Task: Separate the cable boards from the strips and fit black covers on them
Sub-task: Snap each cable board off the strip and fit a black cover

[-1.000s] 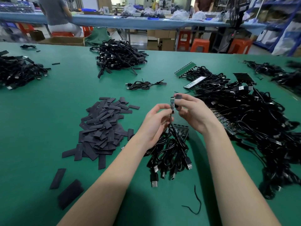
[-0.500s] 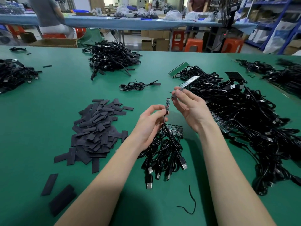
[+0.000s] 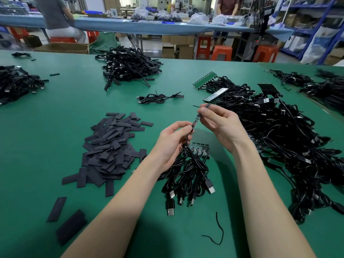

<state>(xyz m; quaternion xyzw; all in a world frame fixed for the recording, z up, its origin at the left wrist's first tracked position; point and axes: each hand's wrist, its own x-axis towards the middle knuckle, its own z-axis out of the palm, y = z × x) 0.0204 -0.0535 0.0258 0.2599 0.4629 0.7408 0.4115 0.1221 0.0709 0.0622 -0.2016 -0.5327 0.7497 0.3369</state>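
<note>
- Two loose black covers (image 3: 64,218) lie nearest at far left on the green table (image 3: 55,146); the main heap of covers (image 3: 111,146) sits just right of them.
- Left hand (image 3: 171,144) pinches the cable just below a separated cable board (image 3: 195,122), held tilted above the table; fingers curled round the cable.
- Bundle of cables (image 3: 188,174) hangs from that hand to the table; a strip of boards (image 3: 200,148) not yet separated lies under the hands.
- Right hand (image 3: 219,123) pinches a black cover (image 3: 205,107) at the board's upper end.
- Step judged: cover started over the board tip, not seated.
- Next move calls for sliding the cover down along the board, left hand steadying.
- Large pile of unprocessed cables (image 3: 279,136) at right.
</note>
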